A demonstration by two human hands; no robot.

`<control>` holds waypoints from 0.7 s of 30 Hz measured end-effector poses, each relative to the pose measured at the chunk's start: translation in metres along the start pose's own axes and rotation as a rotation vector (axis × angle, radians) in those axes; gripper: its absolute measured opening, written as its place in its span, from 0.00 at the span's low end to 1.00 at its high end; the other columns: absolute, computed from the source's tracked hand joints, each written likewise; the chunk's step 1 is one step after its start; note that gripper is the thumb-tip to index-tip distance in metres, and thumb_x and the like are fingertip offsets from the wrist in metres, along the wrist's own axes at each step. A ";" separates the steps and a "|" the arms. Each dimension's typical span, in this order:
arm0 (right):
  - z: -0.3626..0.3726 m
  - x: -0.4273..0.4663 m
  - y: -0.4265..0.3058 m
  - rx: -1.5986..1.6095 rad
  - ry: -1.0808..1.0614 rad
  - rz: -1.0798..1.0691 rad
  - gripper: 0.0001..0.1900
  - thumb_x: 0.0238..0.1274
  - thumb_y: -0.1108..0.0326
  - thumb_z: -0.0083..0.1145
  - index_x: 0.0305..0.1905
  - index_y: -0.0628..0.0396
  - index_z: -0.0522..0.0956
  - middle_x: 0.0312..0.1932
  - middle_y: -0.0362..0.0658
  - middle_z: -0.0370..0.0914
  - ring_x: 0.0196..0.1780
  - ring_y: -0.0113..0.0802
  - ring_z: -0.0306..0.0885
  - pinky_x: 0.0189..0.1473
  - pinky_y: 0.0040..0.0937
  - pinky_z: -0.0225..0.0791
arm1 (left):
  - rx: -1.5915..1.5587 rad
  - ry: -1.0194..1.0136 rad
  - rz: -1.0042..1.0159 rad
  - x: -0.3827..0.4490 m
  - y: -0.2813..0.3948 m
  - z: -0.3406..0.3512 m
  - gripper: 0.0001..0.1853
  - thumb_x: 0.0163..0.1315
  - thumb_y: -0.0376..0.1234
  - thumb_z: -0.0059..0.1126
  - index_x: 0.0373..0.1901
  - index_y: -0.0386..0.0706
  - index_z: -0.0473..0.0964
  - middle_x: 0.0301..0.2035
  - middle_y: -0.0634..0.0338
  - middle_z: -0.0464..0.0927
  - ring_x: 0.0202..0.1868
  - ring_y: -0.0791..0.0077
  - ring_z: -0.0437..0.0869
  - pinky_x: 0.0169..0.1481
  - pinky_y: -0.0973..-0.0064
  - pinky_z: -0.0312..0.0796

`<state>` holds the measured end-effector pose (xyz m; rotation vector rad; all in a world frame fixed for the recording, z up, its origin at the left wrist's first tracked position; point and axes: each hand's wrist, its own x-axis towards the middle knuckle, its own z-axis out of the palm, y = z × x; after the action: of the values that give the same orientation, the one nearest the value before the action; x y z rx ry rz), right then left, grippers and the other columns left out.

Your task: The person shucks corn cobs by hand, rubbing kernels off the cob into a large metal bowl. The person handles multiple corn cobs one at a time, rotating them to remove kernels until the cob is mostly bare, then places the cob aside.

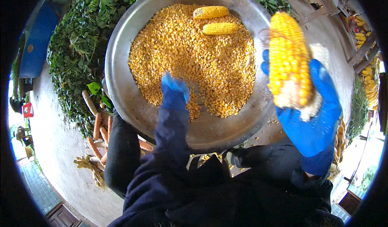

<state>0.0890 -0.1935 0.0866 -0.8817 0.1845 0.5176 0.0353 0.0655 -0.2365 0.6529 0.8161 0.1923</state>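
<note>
A wide metal basin (121, 105) rests before me, holding a broad heap of loose corn kernels (169, 39). My left hand (174, 86), in a blue glove, is over or in the kernels at the heap's near side; it is blurred, and its fingers are mostly hidden. My right hand (313, 124), also gloved in blue, holds an upright ear of yellow corn (289, 57) beside the basin's right rim. A whitish piece, perhaps a bare cob, shows behind the ear's lower end. Two whole ears, an upper one (211, 12) and a lower one (220, 28), lie on the heap's far right.
Bare reddish cobs (97, 125) and a dry husk (94, 169) lie on the floor to the left. Green leafy plants (72, 51) are piled beyond them. A blue container (39, 42) stands farther left. More corn ears (360, 39) lie behind a wooden frame at the far right.
</note>
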 end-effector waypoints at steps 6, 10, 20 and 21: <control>-0.004 -0.007 0.011 0.090 -0.116 0.051 0.19 0.65 0.69 0.62 0.60 0.56 0.77 0.59 0.46 0.77 0.62 0.40 0.76 0.63 0.41 0.73 | -0.271 0.369 -0.574 -0.033 -0.052 -0.023 0.39 0.65 0.65 0.45 0.68 0.50 0.64 0.66 0.48 0.67 0.54 0.51 0.74 0.60 0.49 0.68; -0.017 0.003 0.021 -0.171 -0.235 -0.090 0.16 0.68 0.65 0.60 0.59 0.51 0.79 0.59 0.43 0.78 0.62 0.38 0.77 0.63 0.37 0.74 | 0.099 0.113 -0.178 -0.026 0.006 0.021 0.37 0.67 0.57 0.51 0.69 0.44 0.64 0.67 0.49 0.67 0.60 0.52 0.74 0.65 0.55 0.67; -0.032 0.020 0.036 -0.362 -0.565 -0.114 0.24 0.68 0.69 0.60 0.67 0.53 0.71 0.67 0.45 0.72 0.68 0.36 0.72 0.66 0.37 0.70 | 1.510 -0.375 1.690 -0.168 0.151 0.166 0.48 0.44 0.33 0.75 0.71 0.53 0.65 0.67 0.45 0.67 0.69 0.44 0.67 0.71 0.54 0.65; -0.026 0.019 0.035 -0.338 -0.552 -0.039 0.27 0.65 0.68 0.63 0.67 0.54 0.70 0.65 0.47 0.74 0.67 0.36 0.72 0.66 0.35 0.70 | 1.526 -0.448 1.788 -0.179 0.157 0.169 0.49 0.42 0.32 0.75 0.71 0.52 0.65 0.66 0.47 0.69 0.68 0.45 0.68 0.71 0.54 0.66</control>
<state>0.0888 -0.1889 0.0392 -1.0326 -0.4344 0.7495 0.0500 0.0392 0.0535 2.6433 -0.4928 1.0084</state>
